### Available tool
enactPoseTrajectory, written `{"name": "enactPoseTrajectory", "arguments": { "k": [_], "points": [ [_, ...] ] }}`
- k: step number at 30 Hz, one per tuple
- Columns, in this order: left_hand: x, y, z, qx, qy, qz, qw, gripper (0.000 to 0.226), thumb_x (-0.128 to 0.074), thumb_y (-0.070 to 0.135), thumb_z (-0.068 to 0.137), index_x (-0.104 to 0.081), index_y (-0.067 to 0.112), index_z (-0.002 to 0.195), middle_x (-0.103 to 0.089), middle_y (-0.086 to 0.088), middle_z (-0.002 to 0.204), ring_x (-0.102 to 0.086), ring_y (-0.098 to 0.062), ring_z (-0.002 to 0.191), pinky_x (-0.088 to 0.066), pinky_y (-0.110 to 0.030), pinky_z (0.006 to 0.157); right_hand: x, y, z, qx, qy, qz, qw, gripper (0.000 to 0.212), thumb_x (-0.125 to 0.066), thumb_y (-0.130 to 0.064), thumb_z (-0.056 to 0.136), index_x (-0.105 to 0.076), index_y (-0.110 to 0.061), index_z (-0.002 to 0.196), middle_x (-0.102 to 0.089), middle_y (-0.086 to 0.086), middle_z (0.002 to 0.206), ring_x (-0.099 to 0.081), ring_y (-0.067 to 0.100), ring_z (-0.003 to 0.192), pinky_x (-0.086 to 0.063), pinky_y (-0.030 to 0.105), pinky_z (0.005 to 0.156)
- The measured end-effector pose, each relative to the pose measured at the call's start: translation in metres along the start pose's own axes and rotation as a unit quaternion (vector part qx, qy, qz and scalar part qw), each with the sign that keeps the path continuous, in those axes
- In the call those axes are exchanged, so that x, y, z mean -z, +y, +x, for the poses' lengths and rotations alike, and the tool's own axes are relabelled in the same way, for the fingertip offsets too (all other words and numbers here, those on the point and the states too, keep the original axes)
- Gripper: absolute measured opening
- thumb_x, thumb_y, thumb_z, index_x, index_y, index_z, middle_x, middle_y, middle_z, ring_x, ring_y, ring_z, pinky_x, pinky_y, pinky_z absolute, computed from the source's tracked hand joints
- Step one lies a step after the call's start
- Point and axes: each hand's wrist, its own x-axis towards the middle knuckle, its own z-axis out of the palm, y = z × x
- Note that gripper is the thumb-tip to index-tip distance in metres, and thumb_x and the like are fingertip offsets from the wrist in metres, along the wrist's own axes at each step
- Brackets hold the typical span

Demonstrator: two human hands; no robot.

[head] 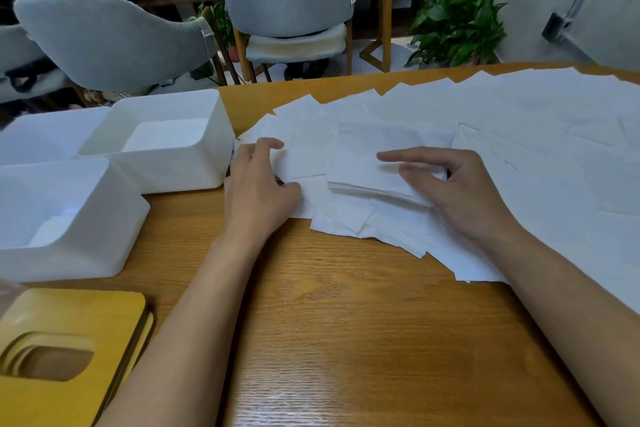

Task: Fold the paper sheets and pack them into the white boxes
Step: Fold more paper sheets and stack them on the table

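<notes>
Now, far box (194,168) and near box (86,253) each hold paper sheets (166,135).

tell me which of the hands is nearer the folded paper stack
Right. The right hand touches the folded paper stack; the left hand lies apart, to its left.

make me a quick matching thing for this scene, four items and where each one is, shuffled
Things:
1 left hand
2 right hand
3 wooden lids
4 potted plant

Places:
a on the folded stack
b near-left corner of the table
c beyond the table's far edge
d on loose sheets beside a white box

Pairs: 1-d, 2-a, 3-b, 4-c
</notes>
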Motion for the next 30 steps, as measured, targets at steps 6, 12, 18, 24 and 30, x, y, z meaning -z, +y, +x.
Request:
{"name": "enactPoseTrajectory", "arguments": {
  "k": [6,12,18,24,30],
  "points": [
    [-0.003,-0.008,0.004,-0.013,0.080,0.000,0.997,0.038,-0.067,0.012,0.091,-0.061,0.022,0.127,-0.061,0.000,0.117,-0.061,-0.020,0.107,-0.052,-0.050,0.099,0.001,0.001,0.000,-0.007,0.003,0.002,1.000,0.033,-0.061,-0.004,0.103,-0.082,-0.028,0.109,-0.077,-0.018,0.118,-0.063,-0.003,0.121,-0.042,0.018,0.108],
    [-0.002,-0.008,0.003,-0.011,0.070,-0.032,0.997,0.049,-0.068,0.001,0.087,-0.060,0.020,0.131,-0.057,-0.004,0.120,-0.056,-0.019,0.107,-0.050,-0.033,0.090,0.001,0.004,0.002,-0.021,0.015,-0.001,1.000,0.030,-0.061,-0.004,0.102,-0.083,-0.025,0.107,-0.077,-0.017,0.115,-0.063,-0.006,0.118,-0.040,0.006,0.102],
    [-0.001,-0.010,0.003,0.003,0.065,-0.038,0.997,0.059,-0.067,0.000,0.089,-0.052,0.020,0.142,-0.054,-0.006,0.128,-0.048,-0.014,0.112,-0.042,-0.027,0.090,0.000,0.006,0.002,-0.021,0.014,0.002,1.000,0.029,-0.062,-0.004,0.101,-0.083,-0.024,0.106,-0.077,-0.017,0.114,-0.063,-0.005,0.117,-0.039,0.005,0.100],
    [-0.001,0.003,-0.001,-0.106,0.144,-0.051,0.983,0.054,-0.065,-0.002,0.086,-0.059,0.019,0.135,-0.056,-0.002,0.125,-0.056,-0.015,0.107,-0.046,-0.016,0.086,-0.001,0.006,0.002,-0.032,0.014,-0.004,0.999,0.028,-0.062,-0.006,0.102,-0.082,-0.025,0.106,-0.077,-0.018,0.114,-0.063,-0.006,0.118,-0.038,0.002,0.099],
    [-0.001,0.023,-0.012,-0.244,0.146,-0.102,0.953,0.052,-0.068,-0.002,0.081,-0.062,0.010,0.131,-0.059,-0.005,0.115,-0.059,-0.015,0.097,-0.050,-0.019,0.079,-0.001,0.004,0.000,-0.055,0.016,-0.003,0.998,0.026,-0.065,-0.012,0.100,-0.082,-0.031,0.108,-0.075,-0.022,0.117,-0.060,-0.008,0.121,-0.039,0.015,0.104]
  ]
}}
